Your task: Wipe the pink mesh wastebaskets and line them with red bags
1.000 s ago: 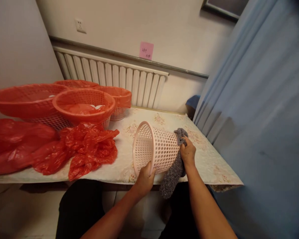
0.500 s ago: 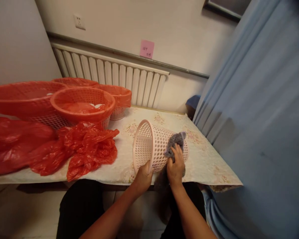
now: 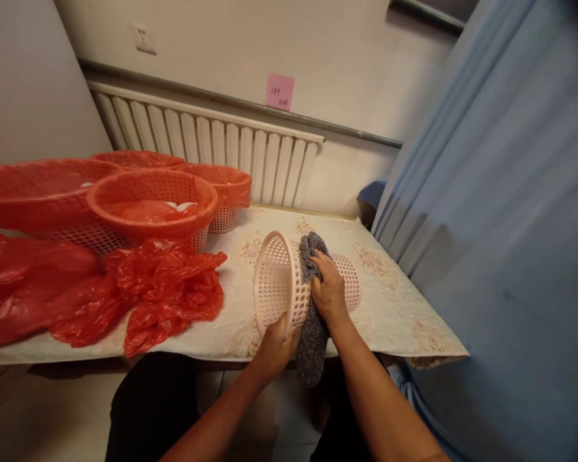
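A pale pink plastic wastebasket (image 3: 299, 301) with a lattice of holes lies on its side, its mouth facing left. My left hand (image 3: 273, 346) is closed on the near part of its rim. Against the outside of the basket, my right hand (image 3: 328, 289) presses a grey cloth (image 3: 313, 340), fingers bent over it. One end of the cloth bunches above those fingers, and the other hangs past the table's front edge.
A floral cloth covers the table (image 3: 395, 321). Several baskets lined with red bags (image 3: 151, 218) stand at the left, behind crumpled red plastic bags (image 3: 168, 295). A radiator (image 3: 207, 135) runs along the wall; a blue curtain (image 3: 486, 192) hangs at the right.
My right hand and the grey cloth have moved left and up along the basket, from near its base toward its rim. My left hand keeps hold of the rim.
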`<state>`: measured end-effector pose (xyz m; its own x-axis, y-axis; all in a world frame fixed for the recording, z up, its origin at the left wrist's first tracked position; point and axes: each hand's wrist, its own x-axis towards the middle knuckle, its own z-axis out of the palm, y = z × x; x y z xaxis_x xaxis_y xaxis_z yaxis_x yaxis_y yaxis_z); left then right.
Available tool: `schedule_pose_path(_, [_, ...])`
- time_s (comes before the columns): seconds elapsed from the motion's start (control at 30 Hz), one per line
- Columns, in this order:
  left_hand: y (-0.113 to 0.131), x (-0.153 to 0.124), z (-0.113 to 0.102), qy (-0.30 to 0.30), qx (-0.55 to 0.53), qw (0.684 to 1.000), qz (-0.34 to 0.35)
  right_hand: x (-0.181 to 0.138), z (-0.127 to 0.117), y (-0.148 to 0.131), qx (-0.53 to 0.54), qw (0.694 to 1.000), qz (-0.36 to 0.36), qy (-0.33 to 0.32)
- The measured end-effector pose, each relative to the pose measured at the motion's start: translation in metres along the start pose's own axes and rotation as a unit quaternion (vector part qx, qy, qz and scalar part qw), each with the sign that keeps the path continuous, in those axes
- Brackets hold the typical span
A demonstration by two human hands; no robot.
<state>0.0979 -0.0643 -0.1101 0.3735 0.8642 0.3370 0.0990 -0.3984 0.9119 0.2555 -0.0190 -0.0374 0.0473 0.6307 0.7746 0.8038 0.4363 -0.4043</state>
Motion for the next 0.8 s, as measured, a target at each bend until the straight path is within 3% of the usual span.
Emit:
schedule_pose_path(0.2, [-0.01, -0.006, 0.001, -0.016, 0.027, 1.0, 0.0, -0.003, -0.01, 0.031, -0.006, 0.999, 0.043, 0.015])
schedule_pose_path(0.5, [-0.008, -0.012, 0.002, -0.068, 0.061, 0.995, -0.044, -0.022, -0.018, 0.027, 0.017, 0.999, 0.039, 0.007])
schedule_pose_path(0.8, [-0.01, -0.009, 0.006, -0.068, 0.101, 0.989, -0.083, -0.021, -0.016, 0.039, 0.059, 0.997, 0.037, -0.017])
